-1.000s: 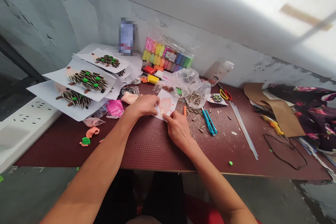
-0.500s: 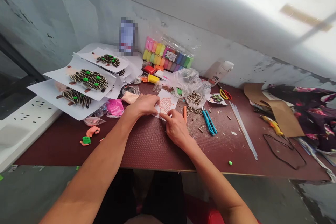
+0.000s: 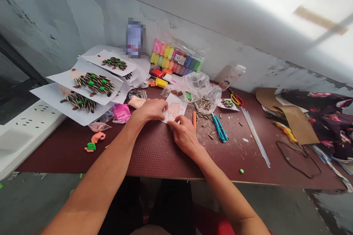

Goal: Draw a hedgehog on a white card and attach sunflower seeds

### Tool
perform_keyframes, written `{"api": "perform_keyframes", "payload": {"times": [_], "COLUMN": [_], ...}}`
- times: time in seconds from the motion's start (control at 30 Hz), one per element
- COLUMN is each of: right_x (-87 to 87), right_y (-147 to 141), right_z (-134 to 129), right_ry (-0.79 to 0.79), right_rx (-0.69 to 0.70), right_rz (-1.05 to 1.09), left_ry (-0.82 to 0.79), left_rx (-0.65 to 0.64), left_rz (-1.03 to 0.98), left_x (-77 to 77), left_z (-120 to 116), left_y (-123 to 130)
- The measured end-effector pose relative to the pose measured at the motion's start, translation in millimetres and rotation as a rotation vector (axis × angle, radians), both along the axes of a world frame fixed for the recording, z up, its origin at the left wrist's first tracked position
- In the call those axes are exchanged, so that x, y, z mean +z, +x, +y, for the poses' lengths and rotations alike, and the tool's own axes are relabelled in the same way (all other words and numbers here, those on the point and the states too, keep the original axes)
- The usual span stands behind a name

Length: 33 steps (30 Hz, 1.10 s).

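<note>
A small white card [image 3: 180, 102] with an orange hedgehog-like line drawing lies at the middle of the table. My left hand [image 3: 154, 110] grips its left edge, thumb and fingers closed together. At the lower edge, my right hand [image 3: 185, 132] pinches the card, its other fingers curled; the exact fingertip contact is partly hidden. Just right of that hand are an orange stick [image 3: 194, 120], its kind unclear, and a blue utility knife [image 3: 220, 127]. Striped sunflower seeds [image 3: 204, 103] sit in a clear plastic bag behind them, with loose ones scattered around.
Sheets with seed-covered hedgehogs [image 3: 93, 84] are stacked at left, near a white power strip [image 3: 35, 121]. Coloured clay packs [image 3: 176, 57] lean on the wall. To the right are scissors [image 3: 236, 99], clear glue sticks [image 3: 256, 137] and a yellow glue gun [image 3: 286, 131] with its cord.
Both hands keep their hold on the card. My right fingers have shifted very slightly along its lower edge; nothing else has visibly moved.
</note>
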State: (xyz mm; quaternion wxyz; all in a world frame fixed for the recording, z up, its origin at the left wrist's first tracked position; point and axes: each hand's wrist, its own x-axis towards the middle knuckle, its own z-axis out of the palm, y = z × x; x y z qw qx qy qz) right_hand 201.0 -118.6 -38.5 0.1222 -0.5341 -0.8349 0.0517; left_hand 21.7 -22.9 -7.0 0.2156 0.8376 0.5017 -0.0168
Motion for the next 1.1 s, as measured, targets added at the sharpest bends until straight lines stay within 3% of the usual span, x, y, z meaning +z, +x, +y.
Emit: {"api": "perform_keyframes", "payload": {"times": [0.2,1.1], "right_x": [-5.4,-9.1], "right_y": [6.1,-2.7], "right_z": [-1.0,4.2], "right_ry": [0.060,-0.073], "right_rx": [-0.093,-0.032], "right_rz": [0.048,0.239], "left_ry": [-0.010,0.019], "left_rx": [0.001,-0.002], "left_rz": [0.010,0.005], "left_x": [2.3,-1.0], "left_z": [-0.7,-0.6], "left_y": [0.3,0.1]}}
